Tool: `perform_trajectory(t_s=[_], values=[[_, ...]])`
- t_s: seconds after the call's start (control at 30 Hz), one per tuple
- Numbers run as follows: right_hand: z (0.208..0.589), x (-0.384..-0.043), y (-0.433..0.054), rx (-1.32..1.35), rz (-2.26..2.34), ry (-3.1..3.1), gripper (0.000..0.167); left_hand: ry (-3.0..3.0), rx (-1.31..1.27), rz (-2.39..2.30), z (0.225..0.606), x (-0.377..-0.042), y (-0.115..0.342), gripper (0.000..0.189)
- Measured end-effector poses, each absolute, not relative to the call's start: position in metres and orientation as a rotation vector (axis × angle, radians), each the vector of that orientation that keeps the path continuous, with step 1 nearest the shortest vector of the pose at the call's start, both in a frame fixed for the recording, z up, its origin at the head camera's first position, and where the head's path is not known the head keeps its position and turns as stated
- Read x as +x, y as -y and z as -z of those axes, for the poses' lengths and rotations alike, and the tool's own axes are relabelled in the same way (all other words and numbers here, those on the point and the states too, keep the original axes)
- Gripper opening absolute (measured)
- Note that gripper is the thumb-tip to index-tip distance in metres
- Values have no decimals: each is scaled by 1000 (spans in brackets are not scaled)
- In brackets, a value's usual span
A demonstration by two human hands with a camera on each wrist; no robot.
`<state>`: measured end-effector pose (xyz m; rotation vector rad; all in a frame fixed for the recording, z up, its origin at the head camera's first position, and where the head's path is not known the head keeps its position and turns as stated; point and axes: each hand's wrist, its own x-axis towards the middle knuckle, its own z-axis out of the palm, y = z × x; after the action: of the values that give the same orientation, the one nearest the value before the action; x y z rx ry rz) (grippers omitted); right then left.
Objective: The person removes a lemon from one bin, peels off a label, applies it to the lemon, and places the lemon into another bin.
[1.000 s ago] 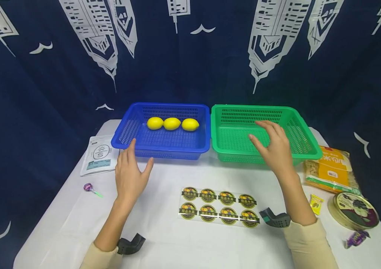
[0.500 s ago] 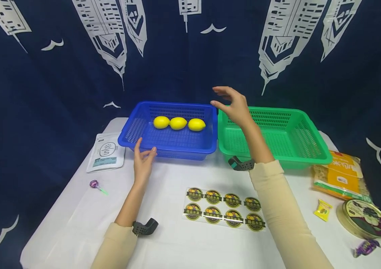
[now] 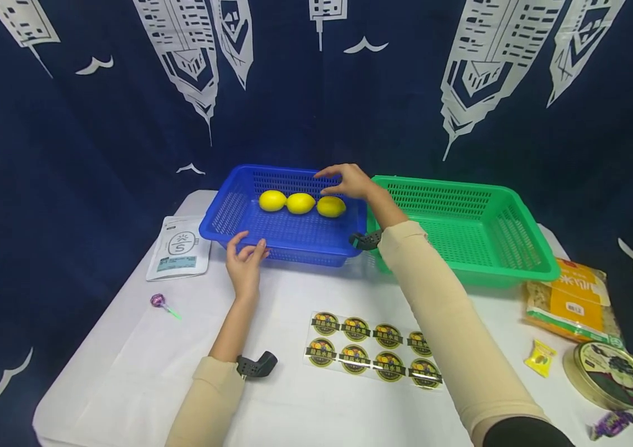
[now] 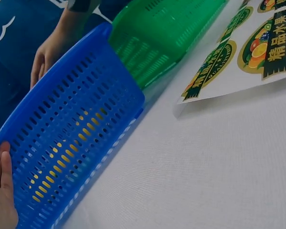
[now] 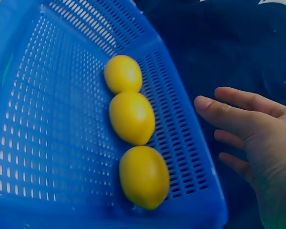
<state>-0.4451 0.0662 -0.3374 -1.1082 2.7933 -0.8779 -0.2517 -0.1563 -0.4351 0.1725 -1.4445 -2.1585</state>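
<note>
A blue plastic basket (image 3: 288, 233) stands at the back of the table with three yellow lemons (image 3: 300, 203) in a row inside it. My left hand (image 3: 245, 264) is at the basket's front rim, fingers over the edge and thumb against the outer wall; the left wrist view shows these fingertips (image 4: 6, 167) on the blue plastic. My right hand (image 3: 350, 181) hovers by the far rim near the rightmost lemon, fingers apart and holding nothing. From the right wrist, that hand (image 5: 262, 138) appears just outside the far rim. My right forearm hides part of the green basket.
The green basket (image 3: 461, 242) stands right beside the blue one. A sticker sheet (image 3: 372, 347) lies in front. To the left are a white pouch (image 3: 181, 248) and a lollipop (image 3: 159, 302); rightward, a grain bag (image 3: 573, 304), a round tin (image 3: 609, 375) and wrapped candies (image 3: 541, 358).
My right hand has moved left from over the green basket to the blue basket's far rim. My left hand has moved to the blue basket's front rim and taken hold there.
</note>
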Motion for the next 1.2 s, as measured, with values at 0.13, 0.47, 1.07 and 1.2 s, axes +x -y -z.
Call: perform_trajectory(t_s=[0.13, 0.47, 1.07, 1.2], values=[[347, -453, -62, -1095, 776, -2779, 44, 1429, 173, 2183, 426, -246, 156, 45], [375, -465, -67, -1051, 495, -2802, 45, 1373, 166, 2198, 448, -258, 160, 46], [373, -464, -59, -894, 112, -2807, 49, 1362, 128, 2150, 450, -259, 159, 45], [373, -463, -59, -919, 132, -2789, 49, 1357, 132, 2154, 451, -259, 158, 45]])
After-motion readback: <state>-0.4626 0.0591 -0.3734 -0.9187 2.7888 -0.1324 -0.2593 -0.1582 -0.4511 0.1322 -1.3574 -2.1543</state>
